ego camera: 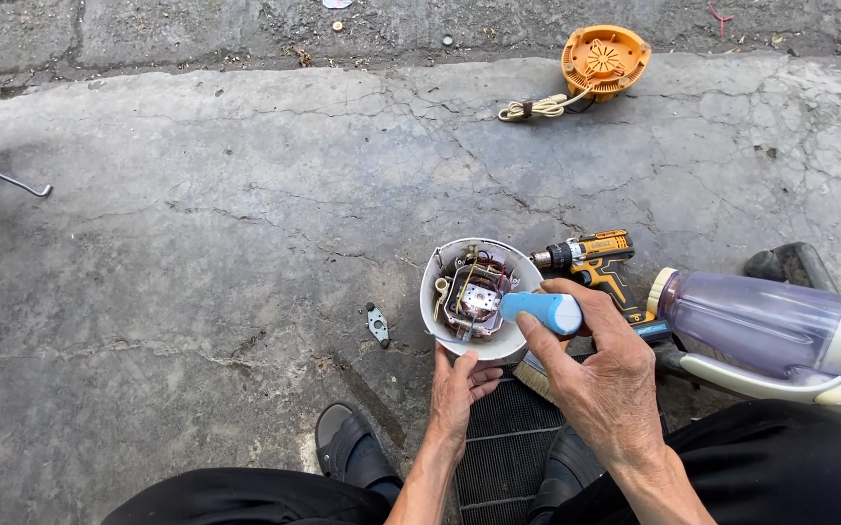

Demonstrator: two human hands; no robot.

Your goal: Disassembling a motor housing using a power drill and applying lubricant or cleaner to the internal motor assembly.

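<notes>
- While the left hand (pixel 459 389) cups the open white motor housing (pixel 479 292) from below, held over cracked concrete (pixel 197 243)
- right hand (pixel 595 379) grips a blue-handled tool (pixel 542 311), tip inside the housing
- cordless drill (pixel 595 264) and blender jug (pixel 766 335) lie just right

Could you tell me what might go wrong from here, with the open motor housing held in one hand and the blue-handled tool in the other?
The left hand alone cups the white housing from below, so pressure from the tool in the right hand might tip it. The tool could snag the exposed windings. The small metal plate lies loose on the concrete and might get lost.
</notes>
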